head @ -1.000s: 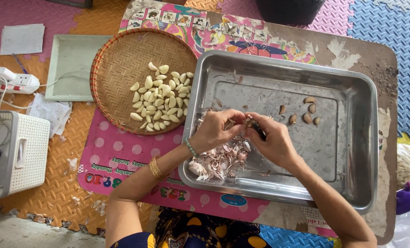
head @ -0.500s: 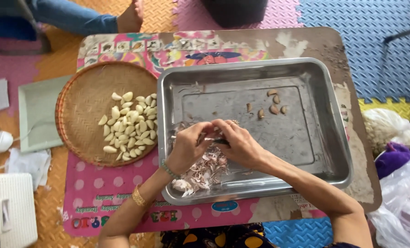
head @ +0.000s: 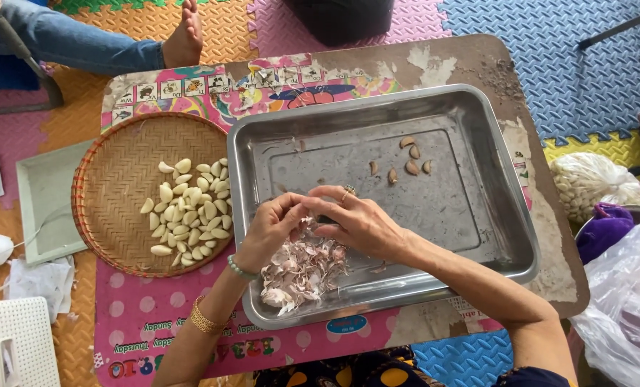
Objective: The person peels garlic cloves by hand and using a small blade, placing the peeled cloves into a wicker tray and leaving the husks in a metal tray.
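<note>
Hands point(head: 320, 222) unmoved (camera shifted) over metal tray point(head: 477, 215), pink patterned mat point(head: 126, 337) beneath

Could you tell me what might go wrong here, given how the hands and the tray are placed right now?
The left hand and right hand work right above the skin pile, so a clove could drop in and get lost. The metal tray overhangs the table's near edge and might tip. The peeled cloves in the woven basket lie near its rim.
</note>
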